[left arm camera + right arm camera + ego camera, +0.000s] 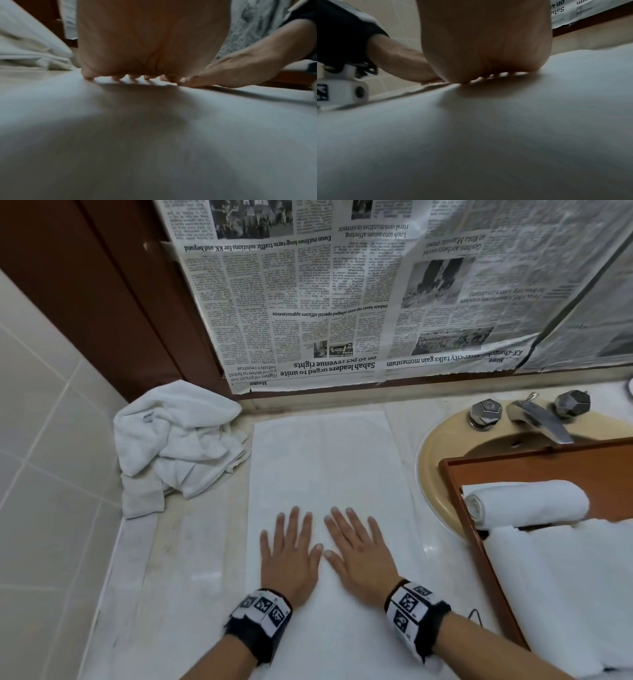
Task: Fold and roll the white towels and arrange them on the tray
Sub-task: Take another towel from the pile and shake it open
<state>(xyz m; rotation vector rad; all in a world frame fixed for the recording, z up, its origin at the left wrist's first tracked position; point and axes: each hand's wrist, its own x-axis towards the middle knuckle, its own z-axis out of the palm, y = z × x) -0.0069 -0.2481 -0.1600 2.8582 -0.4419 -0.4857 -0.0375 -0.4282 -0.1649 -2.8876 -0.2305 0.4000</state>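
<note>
On the table [178, 549], right in the middle, a white towel [322, 460] lies spread flat as a long strip running away from the person toward the wall. Both hands sit palm-down on its near half, side by side with thumbs nearly touching: left hand [291, 553] and right hand [363, 549], fingers straight and fanned out, so each grip is released and just pressing the cloth, not grasping anything. Wrist views back that up, with the left hand [150, 40] and right hand [484, 40] both lying flat on the towel, fingertips down. Off to the left, near the corner, there's a crumpled pile [178, 440] of more white towels, just beside the flat one. Over on the right a wooden tray [479, 542] sits partly over the sink [442, 446], and it already has a rolled towel [527, 503] in it plus more white towel bulk [565, 587] closer to the person. Taps [534, 414] are behind the sink, and newspaper [342, 296] covers the wall.
</note>
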